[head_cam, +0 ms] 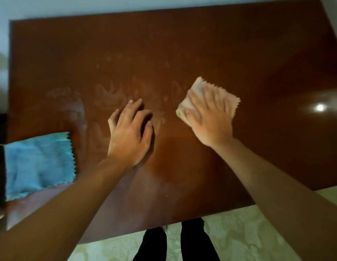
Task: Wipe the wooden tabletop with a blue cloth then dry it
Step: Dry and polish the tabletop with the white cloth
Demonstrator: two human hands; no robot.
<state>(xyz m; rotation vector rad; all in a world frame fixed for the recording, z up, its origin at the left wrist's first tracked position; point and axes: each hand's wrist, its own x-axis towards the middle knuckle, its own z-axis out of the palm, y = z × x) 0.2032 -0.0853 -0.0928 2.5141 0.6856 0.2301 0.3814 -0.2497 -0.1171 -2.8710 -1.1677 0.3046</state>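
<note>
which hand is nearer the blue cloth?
Left. The left hand rests on the tabletop just right of the blue cloth; the right hand presses a beige cloth farther right.

A pale wall [69, 6] runs behind my table. Below me lies a light, mottled floor [239, 232]. A lamp's glare [319, 107] shines at right.

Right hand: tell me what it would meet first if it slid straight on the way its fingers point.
Nothing, as far as this view shows: the right hand, flat on the folded beige cloth, points up-left over bare brown wooden tabletop with pale smears, toward its far edge.
</note>
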